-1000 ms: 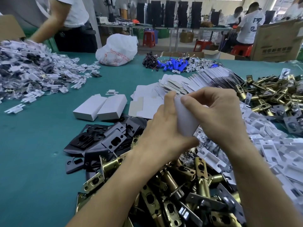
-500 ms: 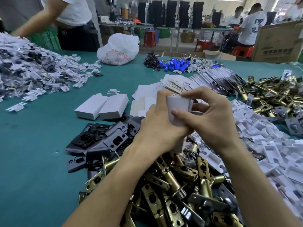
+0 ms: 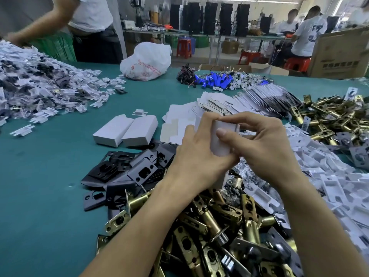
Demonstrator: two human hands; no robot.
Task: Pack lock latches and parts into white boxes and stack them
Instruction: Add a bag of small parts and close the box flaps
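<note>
Hands first: our left hand (image 3: 196, 156) and right hand (image 3: 257, 144) both grip one white box (image 3: 220, 140) above the near pile of brass latches (image 3: 219, 226); two closed boxes (image 3: 127, 132) lie left.

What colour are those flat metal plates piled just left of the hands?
The plates are matte black, some looking dark grey; the head view shows them best.
</note>
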